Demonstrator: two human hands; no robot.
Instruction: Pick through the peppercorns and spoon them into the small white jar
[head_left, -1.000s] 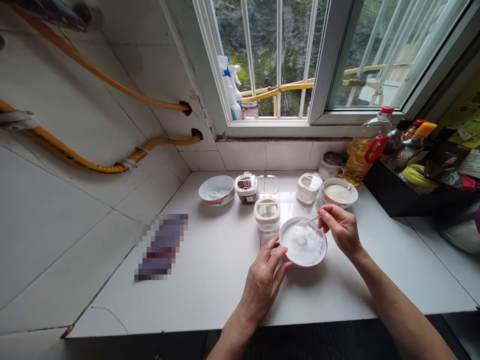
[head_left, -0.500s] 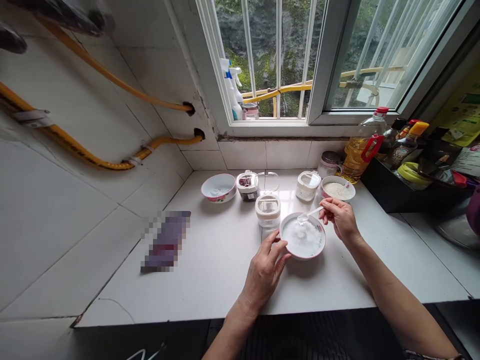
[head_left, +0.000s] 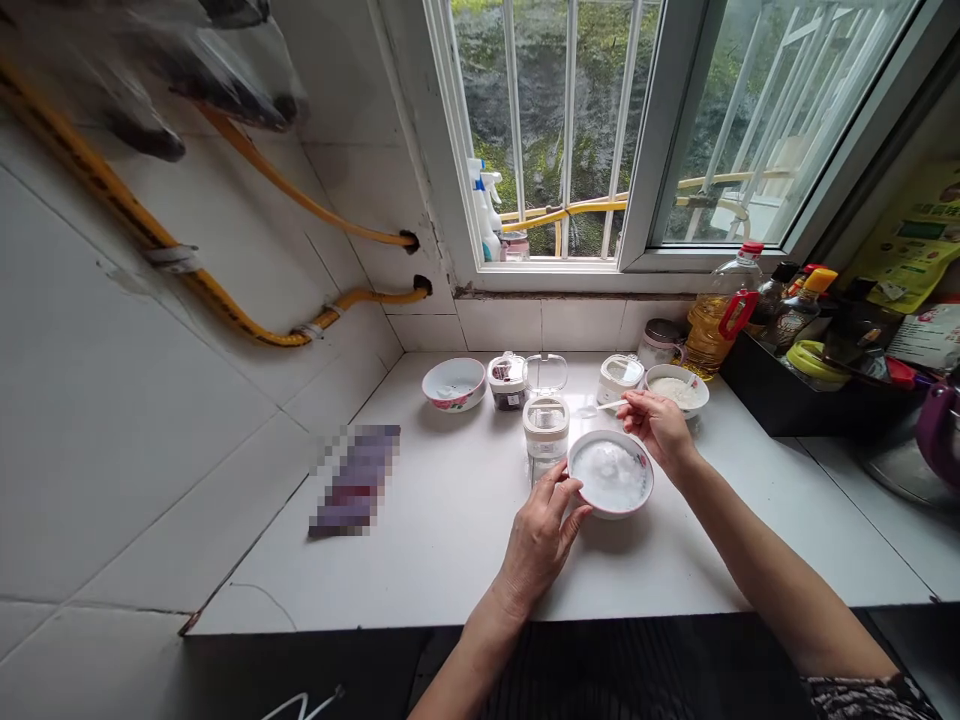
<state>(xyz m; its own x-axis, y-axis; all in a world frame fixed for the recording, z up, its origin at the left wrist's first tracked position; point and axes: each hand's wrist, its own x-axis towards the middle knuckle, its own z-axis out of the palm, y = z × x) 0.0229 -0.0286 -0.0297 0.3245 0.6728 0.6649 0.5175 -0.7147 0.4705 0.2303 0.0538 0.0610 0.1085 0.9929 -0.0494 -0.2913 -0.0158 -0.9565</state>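
Note:
A small white spoon is pinched by its handle in my right hand, held above the far rim of a bowl. That bowl has a pink rim and contains a white granular heap. The fingers of my left hand grip the bowl's left edge, thumb on the near side. Just behind the left hand stands a clear jar with a cream lid. Beyond the right hand, another bowl contains a pale powder and a light-coloured utensil. A second cream-lidded jar is beside it.
A floral bowl and an open-lidded jar with dark contents stand at the back left. An oil bottle and a black box of bottles occupy the right. A blurred purple packet lies left on the white counter.
My right hand has moved the spoon up and away from the white heap, to beyond the bowl's far rim. My left hand stays on the bowl. The view has shifted slightly.

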